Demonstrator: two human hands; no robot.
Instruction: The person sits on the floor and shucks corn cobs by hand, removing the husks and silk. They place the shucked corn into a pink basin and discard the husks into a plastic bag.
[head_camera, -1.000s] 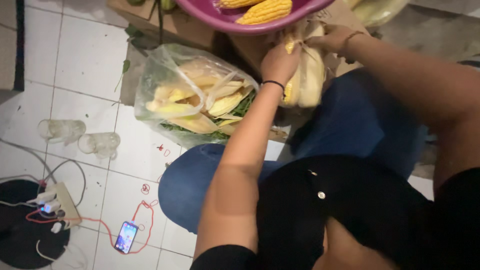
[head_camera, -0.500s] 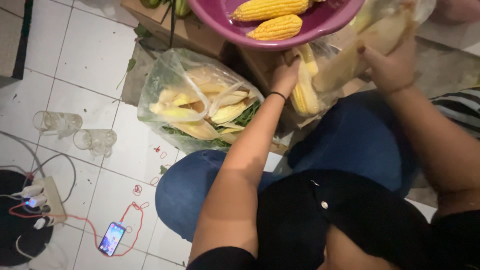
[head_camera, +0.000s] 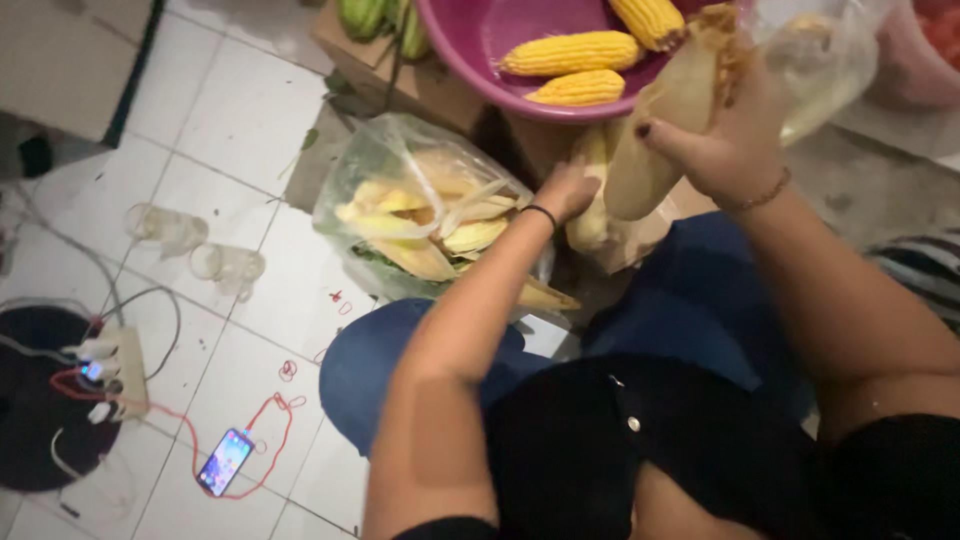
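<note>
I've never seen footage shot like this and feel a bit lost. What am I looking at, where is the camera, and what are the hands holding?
The camera sits on a person's head and looks down, so you see their own arms, dark top and blue-clad knees from above. There is no machine, only two bare hands. The right hand grips a corn ear still in its husk, lifted near a purple basin that holds peeled yellow cobs. The left hand reaches down to more unpeeled corn just beyond the knees. Beside it, a clear plastic bag holds stripped husks. On the white tiled floor lie two glass mugs, a power strip and a charging phone.
</note>
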